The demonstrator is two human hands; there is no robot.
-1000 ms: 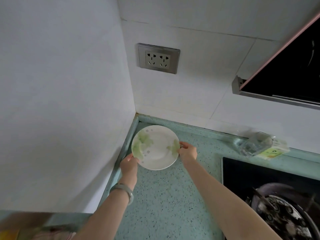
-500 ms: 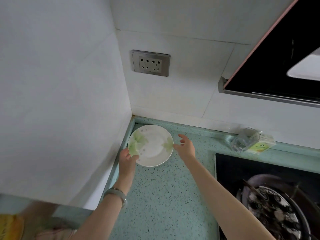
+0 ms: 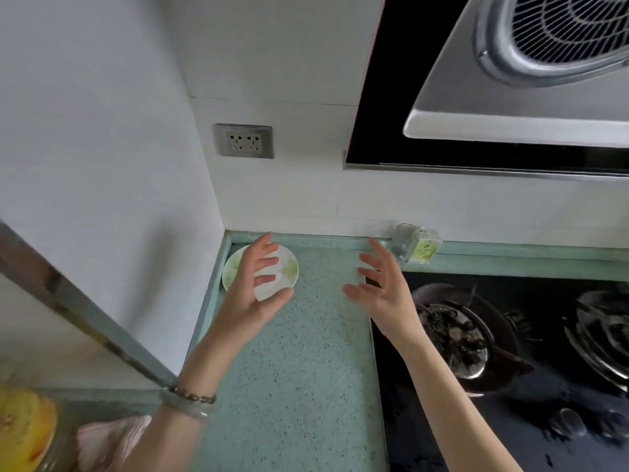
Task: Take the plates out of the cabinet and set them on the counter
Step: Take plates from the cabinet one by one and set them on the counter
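Observation:
A white plate with pale green leaf prints (image 3: pixel 288 267) lies flat in the back left corner of the speckled green counter (image 3: pixel 299 369). My left hand (image 3: pixel 253 287) is raised above the plate with fingers spread, holding nothing and hiding the plate's middle. My right hand (image 3: pixel 381 287) hovers to the right of the plate over the counter's edge by the stove, fingers spread and empty. No cabinet interior shows.
A black gas stove (image 3: pixel 510 352) with two burners fills the right side. A range hood (image 3: pixel 510 80) hangs overhead. A small clear container with a green label (image 3: pixel 417 245) stands against the back wall. A wall socket (image 3: pixel 244 140) sits above the plate. A metal edge (image 3: pixel 85 318) crosses at left.
Both hands let go of the plate, which now rests in the counter corner, and lifted up and back with fingers spread. The view tilted upward, revealing the hood.

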